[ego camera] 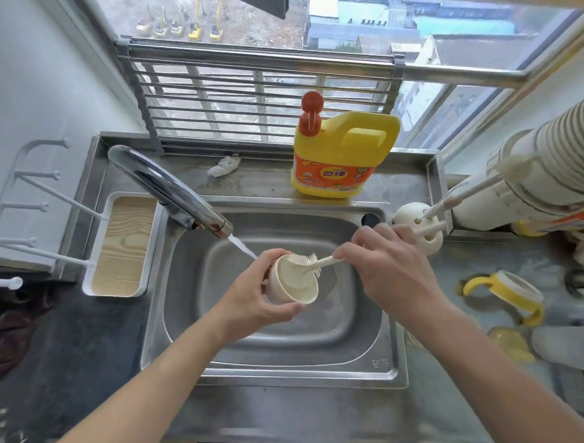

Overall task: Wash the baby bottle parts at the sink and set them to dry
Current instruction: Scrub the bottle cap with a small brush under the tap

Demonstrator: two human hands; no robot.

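One part is being scrubbed; most seemingly remains.
Cup (292, 286) is gripped by left hand (252, 298) over sink (277, 371); brush (312, 264) is pinched by right hand (389, 262); handled ring (505, 294) lies waiting on counter (466, 259).

Yellow detergent jug (343, 156) with red pump standing at the back of my counter (269, 183), crumpled white tissue (223, 165) to its left, metal window bars (256, 96) behind, yellow excavators (195, 29) parked outside below, ribbed stack of cups (568, 139) at my right.
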